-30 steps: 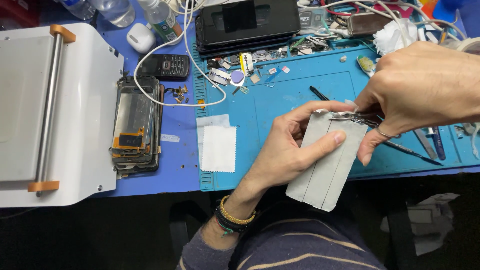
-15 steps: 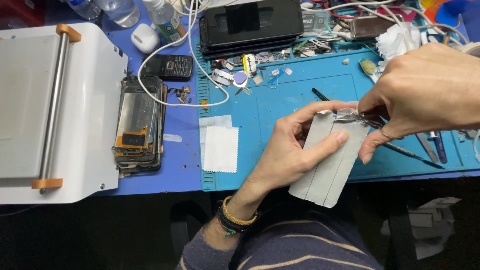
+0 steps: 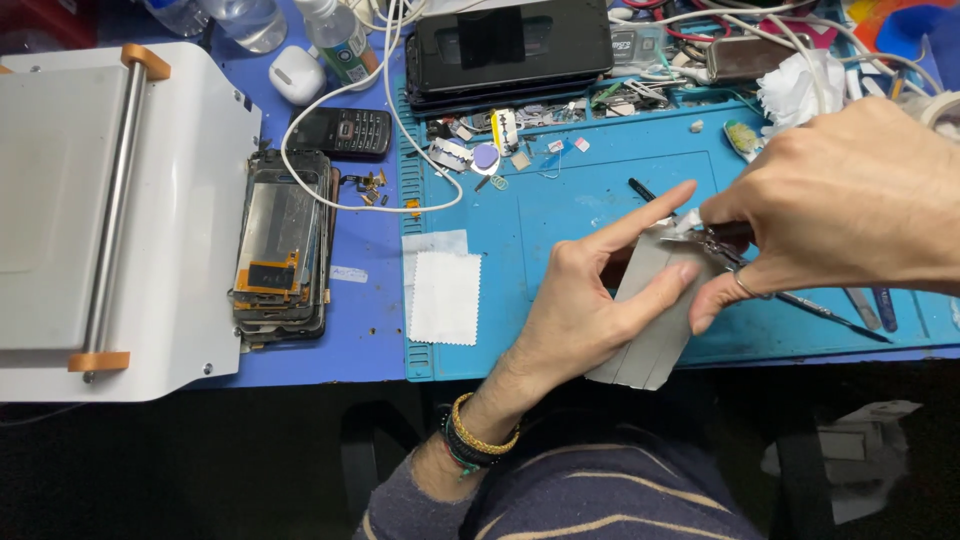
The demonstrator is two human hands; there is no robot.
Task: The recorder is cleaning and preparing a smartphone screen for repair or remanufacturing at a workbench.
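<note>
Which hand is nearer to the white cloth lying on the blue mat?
Left. The left hand holds the grey panel just right of the white cloth. The right hand is farther right, beyond the panel, working at its top edge.

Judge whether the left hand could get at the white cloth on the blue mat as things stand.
Probably yes: the white cloth lies bare beside the left hand, nothing between them, but that hand would first have to let go of the grey panel.

Grey panel, blue mat, white cloth, white machine
</note>
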